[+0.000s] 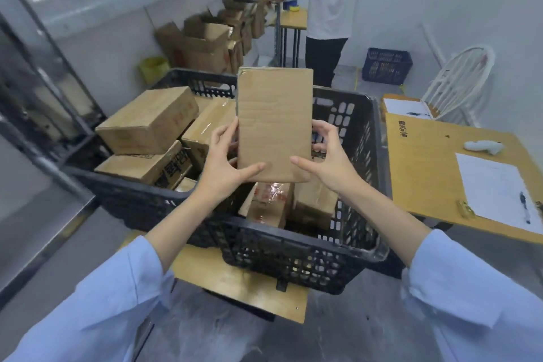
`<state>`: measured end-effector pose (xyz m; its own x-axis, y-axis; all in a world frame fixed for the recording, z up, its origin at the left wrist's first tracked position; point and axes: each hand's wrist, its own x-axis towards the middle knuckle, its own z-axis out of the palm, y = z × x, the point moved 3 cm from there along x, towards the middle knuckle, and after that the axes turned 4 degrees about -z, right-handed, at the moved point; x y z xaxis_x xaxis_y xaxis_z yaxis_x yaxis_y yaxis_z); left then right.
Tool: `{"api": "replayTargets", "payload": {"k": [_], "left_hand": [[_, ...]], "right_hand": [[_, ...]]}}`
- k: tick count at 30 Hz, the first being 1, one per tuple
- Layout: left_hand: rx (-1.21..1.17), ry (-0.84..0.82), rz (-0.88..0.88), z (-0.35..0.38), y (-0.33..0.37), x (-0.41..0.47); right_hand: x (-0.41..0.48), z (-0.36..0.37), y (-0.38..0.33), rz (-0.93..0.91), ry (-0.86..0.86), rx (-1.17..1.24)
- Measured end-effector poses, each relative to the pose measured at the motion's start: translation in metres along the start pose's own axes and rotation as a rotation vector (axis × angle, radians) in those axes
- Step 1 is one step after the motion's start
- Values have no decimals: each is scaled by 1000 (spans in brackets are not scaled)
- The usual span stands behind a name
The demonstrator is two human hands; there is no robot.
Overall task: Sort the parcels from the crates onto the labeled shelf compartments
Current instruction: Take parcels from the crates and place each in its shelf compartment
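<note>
Clamping one parcel (274, 123) upright over the crate (293, 247): left hand (223, 163) at its 9 o'clock edge, right hand (327, 160) at 3 o'clock.

We are standing in a small parcel-sorting storeroom, a warehouse back room rather than a shop or a home; a black slatted plastic crate (293, 256) in front of us is heaped with taped cardboard parcels (147, 120); a bare metal shelf rack (48, 162) runs along the left wall; opened cartons (205, 50) are stacked against the far wall, where another person (332, 0) works at a little table (293, 19) carrying rolls of tape (291, 5); a blue crate (386, 64) sits on the grey concrete floor (352, 326); a desk (423, 164) at our right bears a paper sheet (493, 185) and a pen (524, 207).
</note>
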<state>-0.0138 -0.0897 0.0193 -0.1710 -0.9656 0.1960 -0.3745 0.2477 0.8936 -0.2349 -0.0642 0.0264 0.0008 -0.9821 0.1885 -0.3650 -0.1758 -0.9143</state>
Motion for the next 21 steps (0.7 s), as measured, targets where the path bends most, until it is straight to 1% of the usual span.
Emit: {"api": "replayTargets", "payload": {"k": [4, 8, 11, 16, 21], "left_hand": [[33, 134, 18, -31, 7, -33], [4, 241, -32, -60, 16, -69], [38, 335, -49, -87, 21, -93], [60, 479, -143, -133, 23, -141], [49, 671, -232, -174, 22, -204]], "right_hand": [[2, 17, -20, -55, -93, 35], [-1, 46, -41, -120, -223, 37], [-6, 75, -60, -187, -328, 48], [-11, 128, -95, -229, -509, 179], [-23, 190, -128, -258, -652, 258]]}}
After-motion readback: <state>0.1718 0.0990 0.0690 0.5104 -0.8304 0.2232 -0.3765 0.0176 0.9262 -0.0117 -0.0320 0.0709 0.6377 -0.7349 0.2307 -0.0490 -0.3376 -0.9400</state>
